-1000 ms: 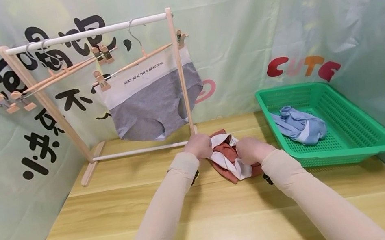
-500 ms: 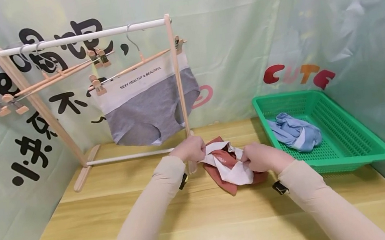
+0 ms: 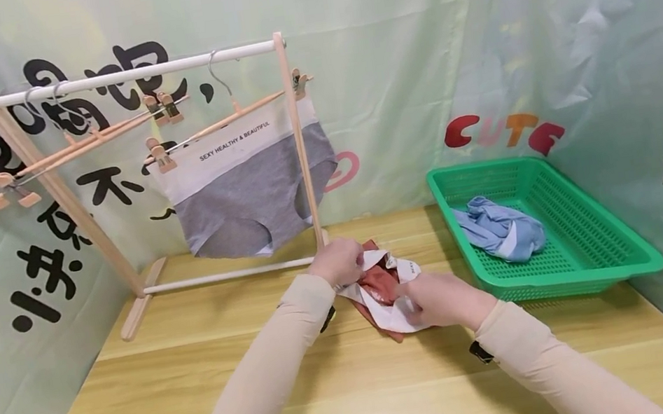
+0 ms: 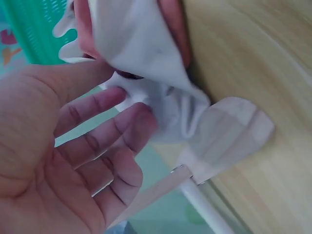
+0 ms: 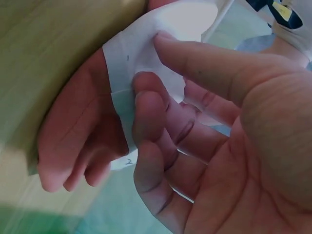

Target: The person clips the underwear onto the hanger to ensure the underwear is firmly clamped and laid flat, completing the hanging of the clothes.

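A rust-red garment [image 3: 380,283] with a white waistband [image 4: 141,44] lies bunched on the table beside the rack's right foot. My left hand [image 3: 339,262] pinches the band's left part between thumb and forefinger; its other fingers are loosely bent in the left wrist view. On the garment's right side is my right hand [image 3: 443,299], its thumb and bent fingertips against the white band [image 5: 122,63], with a gap between thumb and forefinger. The band's opening faces up, showing red cloth inside.
Left of the hands stands a wooden rack [image 3: 70,201] with clip hangers [image 3: 87,144]; grey-and-white briefs [image 3: 246,190] hang from one. A green basket [image 3: 577,280] at the right holds a blue garment [image 3: 503,229]. Printed cloth [image 3: 378,87] hangs behind.
My right hand has slid lower along the white band and its fingers have loosened. The left hand keeps its pinch, and the garment's opening has spread wider. The head view has shifted slightly.
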The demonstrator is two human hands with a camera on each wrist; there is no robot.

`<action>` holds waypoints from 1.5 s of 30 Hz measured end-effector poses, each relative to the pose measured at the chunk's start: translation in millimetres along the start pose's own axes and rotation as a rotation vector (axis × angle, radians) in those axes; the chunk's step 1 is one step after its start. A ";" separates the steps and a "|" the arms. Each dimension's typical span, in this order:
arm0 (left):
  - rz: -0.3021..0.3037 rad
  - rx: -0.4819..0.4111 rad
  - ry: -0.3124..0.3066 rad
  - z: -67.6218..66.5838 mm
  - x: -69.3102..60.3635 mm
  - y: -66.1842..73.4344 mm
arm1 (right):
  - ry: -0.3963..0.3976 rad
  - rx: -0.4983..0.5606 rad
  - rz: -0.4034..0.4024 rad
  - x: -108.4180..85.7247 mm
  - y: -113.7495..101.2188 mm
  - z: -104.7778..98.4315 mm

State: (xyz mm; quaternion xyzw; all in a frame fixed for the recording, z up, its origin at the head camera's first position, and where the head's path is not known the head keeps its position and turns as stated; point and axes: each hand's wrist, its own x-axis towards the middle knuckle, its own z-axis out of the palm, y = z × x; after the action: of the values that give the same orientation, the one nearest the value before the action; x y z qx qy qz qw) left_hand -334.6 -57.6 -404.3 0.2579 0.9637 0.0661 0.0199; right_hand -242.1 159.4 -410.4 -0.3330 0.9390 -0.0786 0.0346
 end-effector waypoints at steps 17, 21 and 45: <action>-0.079 0.070 -0.048 12.5 -0.9 -6.7 | 0.019 0.009 0.067 -23.2 -6.4 -8.7; -0.071 0.067 -0.054 13.2 0.3 -7.1 | 0.022 0.024 0.078 -30.9 -8.5 -13.6; -0.174 -0.393 0.170 -4.3 -0.5 -20.0 | -0.015 0.071 0.126 -63.9 -15.1 -15.1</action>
State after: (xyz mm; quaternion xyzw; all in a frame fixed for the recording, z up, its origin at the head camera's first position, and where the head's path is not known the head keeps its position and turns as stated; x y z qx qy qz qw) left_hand -344.4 -75.6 -402.8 0.1584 0.9492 0.2720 -0.0060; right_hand -184.9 190.0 -392.2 -0.2723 0.9545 -0.1071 0.0582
